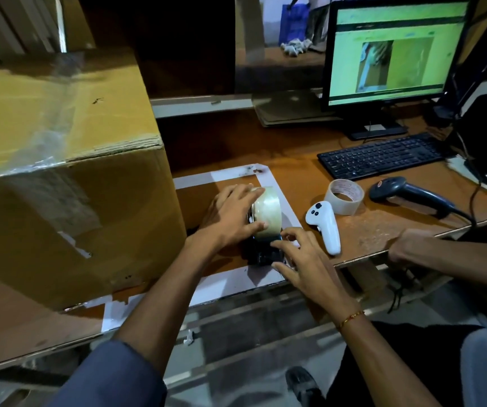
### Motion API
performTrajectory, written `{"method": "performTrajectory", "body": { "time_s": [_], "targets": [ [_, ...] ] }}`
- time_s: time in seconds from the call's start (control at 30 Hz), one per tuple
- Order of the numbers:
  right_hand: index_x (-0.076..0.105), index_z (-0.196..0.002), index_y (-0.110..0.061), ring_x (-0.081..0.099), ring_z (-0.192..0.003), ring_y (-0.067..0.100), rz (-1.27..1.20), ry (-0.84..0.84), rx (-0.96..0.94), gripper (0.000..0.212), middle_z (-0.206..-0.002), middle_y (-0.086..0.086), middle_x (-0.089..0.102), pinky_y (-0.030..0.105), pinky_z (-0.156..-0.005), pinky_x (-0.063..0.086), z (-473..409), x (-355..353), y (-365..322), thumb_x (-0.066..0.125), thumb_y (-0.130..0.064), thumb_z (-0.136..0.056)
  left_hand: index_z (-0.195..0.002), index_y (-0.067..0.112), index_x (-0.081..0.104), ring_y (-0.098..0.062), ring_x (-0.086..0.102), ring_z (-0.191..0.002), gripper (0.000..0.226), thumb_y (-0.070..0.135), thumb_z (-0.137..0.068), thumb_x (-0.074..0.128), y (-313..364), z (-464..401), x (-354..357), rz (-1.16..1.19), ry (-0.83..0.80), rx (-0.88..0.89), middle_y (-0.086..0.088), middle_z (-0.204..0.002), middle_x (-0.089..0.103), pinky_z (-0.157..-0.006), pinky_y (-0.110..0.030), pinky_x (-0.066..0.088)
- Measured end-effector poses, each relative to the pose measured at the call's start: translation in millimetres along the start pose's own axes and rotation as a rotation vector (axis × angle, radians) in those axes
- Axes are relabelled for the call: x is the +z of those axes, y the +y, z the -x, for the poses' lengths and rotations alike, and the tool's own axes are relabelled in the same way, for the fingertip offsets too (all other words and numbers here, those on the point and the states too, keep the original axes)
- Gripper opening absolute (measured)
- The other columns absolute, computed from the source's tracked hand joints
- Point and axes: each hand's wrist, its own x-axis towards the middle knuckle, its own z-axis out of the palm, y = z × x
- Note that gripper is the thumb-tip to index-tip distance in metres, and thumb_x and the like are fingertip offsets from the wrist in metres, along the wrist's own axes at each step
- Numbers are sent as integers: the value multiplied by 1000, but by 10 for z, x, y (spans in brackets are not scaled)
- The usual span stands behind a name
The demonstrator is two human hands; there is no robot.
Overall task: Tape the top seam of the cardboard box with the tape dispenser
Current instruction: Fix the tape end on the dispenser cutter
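Note:
A large cardboard box stands on the left of the wooden table, its top seam covered by clear shiny tape. Just right of it, the tape dispenser rests on the table inside a white taped rectangle; it carries a clear tape roll on a dark frame. My left hand wraps over the roll from the left, thumb on its near face. My right hand touches the dispenser's dark handle end with its fingertips. Both hands are at the dispenser, apart from the box.
A white controller, a spare tape roll, a barcode scanner, a keyboard and a lit monitor sit to the right. Another person's hand rests on the table's right front edge.

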Motion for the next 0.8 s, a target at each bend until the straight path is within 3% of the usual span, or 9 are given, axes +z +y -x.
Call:
{"method": "performTrajectory", "body": {
  "time_s": [0.2,0.4,0.53,0.7,0.8],
  "targets": [
    [73,-103,-13,58,-102,22,84,131,-38,15,-118,6,61,33,-76,57,-3,22,-44,73,-19,-90,-149,35,30,-24,25,-142,86,61,-77,69,24,-40,25,-109,28,17,3,-156,31,-115,-47,23],
    [70,-96,-11,59,-98,20,87,126,-42,10,-114,6,61,29,-74,57,-6,67,-109,74,-16,-88,-153,34,18,-24,17,-150,103,68,-72,69,95,-102,162,-145,-30,43,3,-164,20,-122,-52,11],
    [70,-94,-10,60,-101,20,87,138,17,13,-117,7,63,29,-77,58,72,141,-188,78,-9,-84,-154,37,15,-24,17,-150,101,75,-73,62,67,-136,165,-148,-36,43,3,-164,21,-122,-54,9],
    [68,-92,-8,65,-97,20,37,129,34,12,-121,9,63,28,-76,59,239,195,-247,76,-3,-84,-153,35,23,-24,29,-145,102,81,-68,58,22,-236,41,-67,-111,77,4,-159,32,-116,-53,25],
    [66,-91,-8,66,-100,19,-17,96,34,6,-130,9,60,26,-80,60,353,220,-268,71,-5,-89,-154,32,24,-26,32,-144,98,74,-74,63,27,-315,-132,-24,-225,60,0,-160,33,-113,-48,28]
  ]
}}
